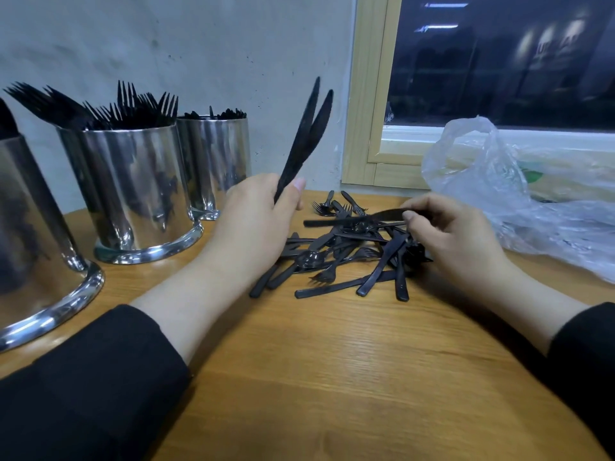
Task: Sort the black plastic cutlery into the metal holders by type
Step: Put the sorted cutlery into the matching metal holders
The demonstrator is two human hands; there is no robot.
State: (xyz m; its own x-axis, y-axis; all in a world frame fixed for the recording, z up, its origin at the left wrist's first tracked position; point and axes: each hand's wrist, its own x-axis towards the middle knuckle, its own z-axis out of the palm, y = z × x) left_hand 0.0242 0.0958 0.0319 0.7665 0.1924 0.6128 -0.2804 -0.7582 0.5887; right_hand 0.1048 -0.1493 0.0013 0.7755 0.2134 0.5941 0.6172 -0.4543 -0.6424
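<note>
eatery: metal holders (133,181) hold disposable forks (133,108).

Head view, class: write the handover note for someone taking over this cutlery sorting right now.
Left hand grips two knives, blades up.
Right hand pinches another knife at the top of the pile.
Middle holder is full of forks; the far holder and near holder hold cutlery I cannot identify.
Left: the mixed pile on the table, beside a plastic bag.
</note>
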